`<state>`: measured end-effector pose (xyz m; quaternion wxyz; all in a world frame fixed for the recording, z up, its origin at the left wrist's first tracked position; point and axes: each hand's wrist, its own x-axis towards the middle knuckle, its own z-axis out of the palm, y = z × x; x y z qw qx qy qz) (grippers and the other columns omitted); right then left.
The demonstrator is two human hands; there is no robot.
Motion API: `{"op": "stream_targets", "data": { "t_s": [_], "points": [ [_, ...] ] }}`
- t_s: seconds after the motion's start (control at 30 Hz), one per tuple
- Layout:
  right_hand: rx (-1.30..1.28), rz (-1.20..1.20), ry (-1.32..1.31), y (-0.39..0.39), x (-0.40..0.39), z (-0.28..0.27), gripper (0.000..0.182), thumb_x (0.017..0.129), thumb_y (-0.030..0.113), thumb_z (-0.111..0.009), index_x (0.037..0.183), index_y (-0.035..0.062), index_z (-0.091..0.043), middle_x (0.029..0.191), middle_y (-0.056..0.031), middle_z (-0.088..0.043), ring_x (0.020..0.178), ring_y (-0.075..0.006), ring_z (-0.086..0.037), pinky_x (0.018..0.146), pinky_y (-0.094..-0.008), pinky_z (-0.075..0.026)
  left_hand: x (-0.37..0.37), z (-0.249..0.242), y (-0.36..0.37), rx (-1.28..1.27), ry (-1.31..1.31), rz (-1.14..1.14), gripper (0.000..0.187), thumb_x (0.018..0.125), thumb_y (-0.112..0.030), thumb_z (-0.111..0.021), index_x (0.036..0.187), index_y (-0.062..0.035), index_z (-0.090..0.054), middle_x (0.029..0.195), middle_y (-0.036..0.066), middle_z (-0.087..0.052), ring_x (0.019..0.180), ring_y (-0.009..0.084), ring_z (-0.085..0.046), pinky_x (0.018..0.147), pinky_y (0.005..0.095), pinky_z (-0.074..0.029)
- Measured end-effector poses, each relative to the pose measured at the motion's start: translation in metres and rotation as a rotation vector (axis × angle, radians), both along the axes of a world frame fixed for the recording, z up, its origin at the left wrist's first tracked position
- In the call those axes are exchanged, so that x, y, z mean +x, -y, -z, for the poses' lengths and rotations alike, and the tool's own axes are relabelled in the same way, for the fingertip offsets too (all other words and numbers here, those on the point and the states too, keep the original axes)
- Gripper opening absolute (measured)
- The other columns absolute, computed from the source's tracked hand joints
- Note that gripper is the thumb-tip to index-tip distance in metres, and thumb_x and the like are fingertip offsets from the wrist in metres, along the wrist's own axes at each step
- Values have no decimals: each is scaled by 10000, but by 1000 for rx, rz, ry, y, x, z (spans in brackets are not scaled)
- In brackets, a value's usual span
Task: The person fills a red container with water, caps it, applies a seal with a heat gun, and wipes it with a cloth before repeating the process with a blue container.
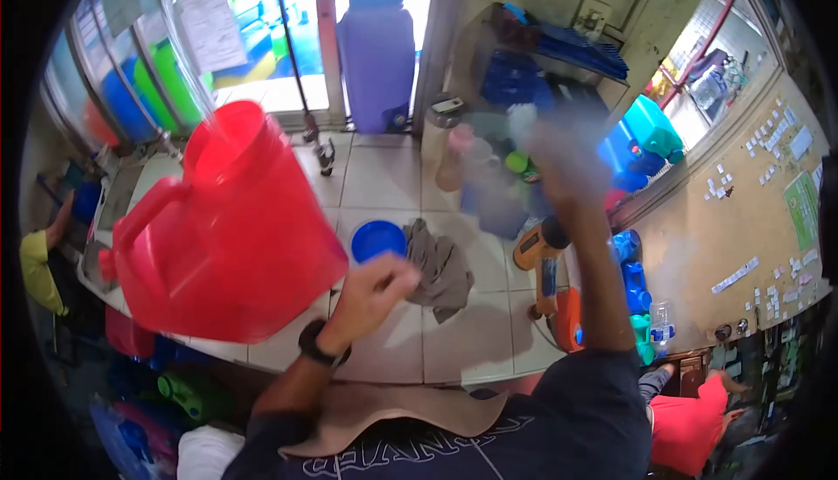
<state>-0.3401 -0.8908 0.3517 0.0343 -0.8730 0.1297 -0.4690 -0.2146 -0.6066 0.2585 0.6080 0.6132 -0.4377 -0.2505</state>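
Observation:
My left hand (374, 292), with a black watch on its wrist, is over the tiled counter beside a crumpled grey cloth (441, 270). Its fingers look curled together, and nothing shows in them. Just behind it is a round blue bowl or lid (379, 241). My right hand (563, 161) is raised at the right, smeared by motion; its fingers and anything in them cannot be made out. At the left stands a big red jerrycan (236, 253) with its handle toward the left. A clear stream or tube (179, 35) comes down from above into its mouth.
An orange and black tool (530, 249) lies at the counter's right, near an orange container (569, 318). Bottles and a steel flask (443, 122) stand at the back. A purple jerrycan (377, 61) is in the doorway. People sit or stand at both sides.

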Motion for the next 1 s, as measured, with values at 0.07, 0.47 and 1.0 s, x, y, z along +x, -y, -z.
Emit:
{"op": "stream_targets", "data": {
  "t_s": [0.07, 0.47, 1.0],
  "points": [
    [74, -149, 15, -71, 9, 13, 220, 807, 82, -714, 1026, 68, -727, 966, -74, -723, 874, -204, -690, 787, -318, -536, 5, -21, 10, -57, 4, -50, 191, 901, -107, -671, 1071, -22, -666, 914, 13, -636, 771, 59, -517, 645, 211, -401],
    [1286, -998, -43, -227, 78, 58, 248, 879, -11, -620, 1118, -53, -675, 933, -43, -602, 802, -90, -550, 697, -204, -425, 29, -40, -78, -501, -392, -71, 276, 943, -85, -554, 1191, 24, -607, 1107, 63, -606, 864, 111, -566, 753, 261, -456],
    [680, -1130, -184, -316, 100, -44, 136, 820, 82, -699, 864, -46, -685, 914, -156, -681, 867, -213, -675, 773, -306, -528, 68, -100, -208, -627, 476, -396, 245, 790, 11, -706, 1033, -1, -677, 982, 146, -642, 813, 172, -607, 698, 267, -483]
  ]
}}
